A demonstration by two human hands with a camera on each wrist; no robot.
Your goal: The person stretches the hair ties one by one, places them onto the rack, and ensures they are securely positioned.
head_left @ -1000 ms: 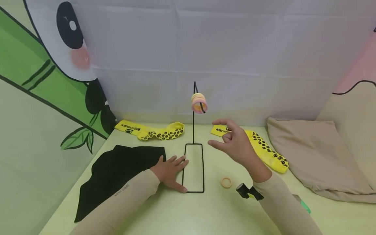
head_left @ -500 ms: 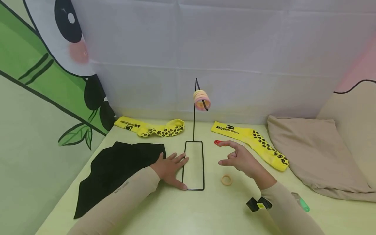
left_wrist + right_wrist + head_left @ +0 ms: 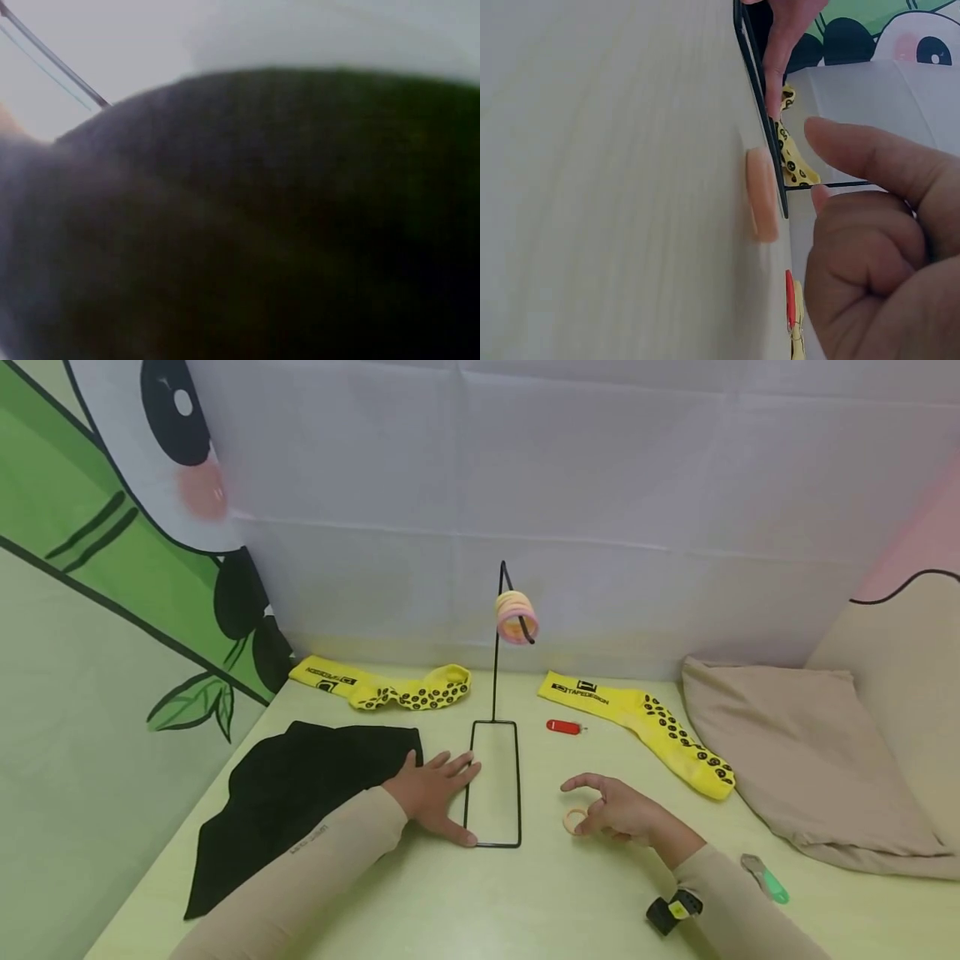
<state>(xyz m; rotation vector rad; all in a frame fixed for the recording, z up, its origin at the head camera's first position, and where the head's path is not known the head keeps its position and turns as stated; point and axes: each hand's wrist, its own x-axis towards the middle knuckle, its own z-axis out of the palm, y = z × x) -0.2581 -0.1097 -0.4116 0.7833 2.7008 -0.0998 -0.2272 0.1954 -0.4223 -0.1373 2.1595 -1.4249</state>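
My left hand (image 3: 431, 797) lies flat with spread fingers across the left side of the black wire stand's rectangular base (image 3: 519, 785). Several pale yellow and pink rings (image 3: 513, 610) hang on the stand's upper hooked arm. Just right of the base, a single orange-tan ring (image 3: 567, 823) lies on the table. Over it hovers my right hand (image 3: 630, 814), thumb and index finger parted, other fingers curled in. In the right wrist view a gap separates that hand from the ring (image 3: 762, 193). A dark blur fills most of the left wrist view, hiding the left hand's work.
A red tag-like item (image 3: 564, 727) lies behind the right hand. Yellow socks (image 3: 408, 689) flank the stand's rear. Black cloth (image 3: 300, 802) is under the left forearm; beige cloth (image 3: 795, 752) lies far right. Green-handled nail clippers (image 3: 767, 878) sit near the right sleeve.
My right hand has come down and toward me, from beside the hanging rings to just over the loose ring, uncovering the red item. My left hand stays on the base.
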